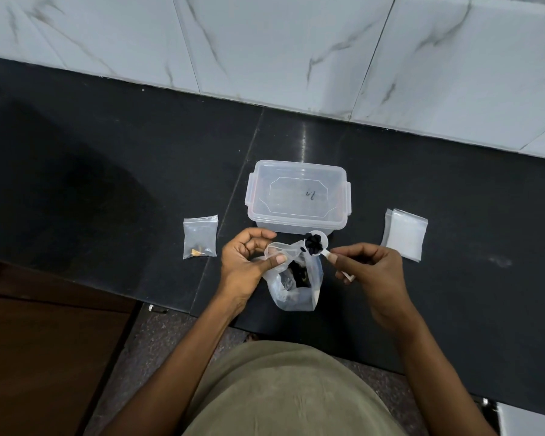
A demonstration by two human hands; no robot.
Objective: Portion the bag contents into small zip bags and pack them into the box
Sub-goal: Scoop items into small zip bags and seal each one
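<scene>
A clear plastic bag (pixel 291 287) of dark pieces stands on the black counter near its front edge. My left hand (pixel 244 262) pinches the bag's open rim and holds it up. My right hand (pixel 370 269) grips the handle of a small white scoop (pixel 317 243), which is heaped with black pieces just above the bag's mouth. Behind the bag sits a clear lidded box (pixel 298 196), its lid on. A small zip bag (pixel 200 236) with a few brownish bits in its bottom lies to the left. A stack of empty zip bags (pixel 405 234) lies to the right.
The black counter (pixel 107 184) runs to a white marble-tiled wall (pixel 265 42) at the back. A brown wooden surface (pixel 44 357) lies lower left, beyond the counter's front edge. My olive shirt fills the bottom of the view.
</scene>
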